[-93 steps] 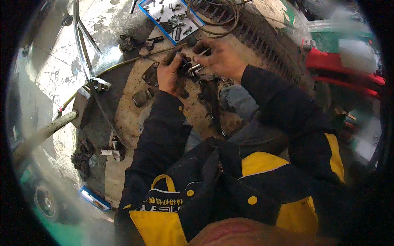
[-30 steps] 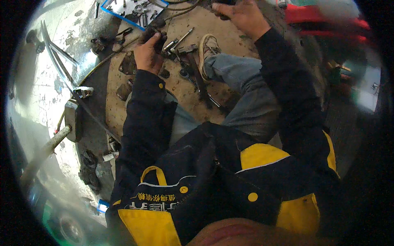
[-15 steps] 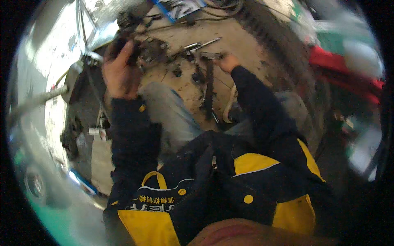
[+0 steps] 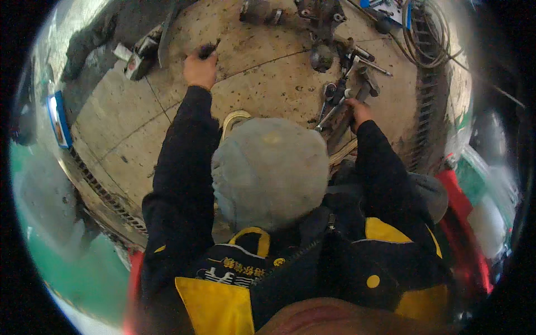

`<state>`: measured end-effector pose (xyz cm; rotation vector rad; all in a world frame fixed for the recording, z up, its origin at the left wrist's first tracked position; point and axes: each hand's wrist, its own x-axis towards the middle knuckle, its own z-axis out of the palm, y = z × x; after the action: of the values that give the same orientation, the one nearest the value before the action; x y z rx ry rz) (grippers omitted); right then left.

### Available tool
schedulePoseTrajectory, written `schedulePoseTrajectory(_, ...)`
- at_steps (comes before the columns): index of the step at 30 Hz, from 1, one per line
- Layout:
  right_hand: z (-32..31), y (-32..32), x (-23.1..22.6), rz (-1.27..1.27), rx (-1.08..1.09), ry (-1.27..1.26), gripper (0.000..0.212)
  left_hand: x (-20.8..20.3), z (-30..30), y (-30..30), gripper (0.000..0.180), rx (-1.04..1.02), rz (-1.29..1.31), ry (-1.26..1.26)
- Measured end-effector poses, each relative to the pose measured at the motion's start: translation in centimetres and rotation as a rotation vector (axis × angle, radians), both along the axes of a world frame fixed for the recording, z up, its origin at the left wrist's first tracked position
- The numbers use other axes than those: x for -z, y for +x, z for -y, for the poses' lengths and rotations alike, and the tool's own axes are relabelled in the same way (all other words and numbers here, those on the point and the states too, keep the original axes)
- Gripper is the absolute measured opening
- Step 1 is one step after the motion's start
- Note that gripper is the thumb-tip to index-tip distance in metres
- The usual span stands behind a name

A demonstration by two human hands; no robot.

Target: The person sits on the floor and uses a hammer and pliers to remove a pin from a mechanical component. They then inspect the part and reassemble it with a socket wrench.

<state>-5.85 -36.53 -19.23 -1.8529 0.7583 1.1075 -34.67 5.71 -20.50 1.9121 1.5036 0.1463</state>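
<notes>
My left hand (image 4: 200,71) is out over the floor, its fingers closed round a small dark piece (image 4: 207,51) whose kind I cannot make out. My right hand (image 4: 360,111) is closed at the handle of a hammer (image 4: 368,82) lying on the floor, its fingertips reaching a bright wrench (image 4: 333,114) beside the handle. Just beyond lie a socket tool (image 4: 330,90) and several silver tools, among them a long-shafted one (image 4: 373,65). A greasy metal assembly (image 4: 322,17) with a rounded end (image 4: 322,57) stands past them.
A dark cylindrical part (image 4: 259,12) lies far off. Left are a metal block (image 4: 134,66) and a blue-edged box (image 4: 59,120). A coiled hose (image 4: 427,42) and a blue tray (image 4: 391,10) are at the far right, by a floor grate (image 4: 425,106). My knee (image 4: 271,167) juts up in the middle.
My view has turned, so the tools now appear farther right. My left hand has left the dark parts by the assembly and is over bare floor; my right hand has moved from the hammer's head to its handle.
</notes>
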Motion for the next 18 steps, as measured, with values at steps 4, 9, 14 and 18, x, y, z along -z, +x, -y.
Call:
schedulePoseTrajectory(4,-1.5,3.2,-4.8,0.048,-0.053,-0.005,0.026,4.5,-3.4,2.1,0.047,-0.007,-0.019,-0.035)
schedulePoseTrajectory(9,-6.4,1.1,-8.6,0.403,-0.233,0.147,0.040,8.0,-6.3,1.9,0.050,0.227,-0.125,0.088)
schedulePoseTrajectory(14,-15.4,-1.1,-13.4,0.781,-0.819,0.086,0.052,9.5,-6.8,1.8,0.050,0.314,-0.273,0.214)
schedulePoseTrajectory(18,-21.3,-4.7,-12.3,0.442,-0.488,0.615,0.053,11.3,-6.9,0.7,0.050,0.374,-0.188,0.234)
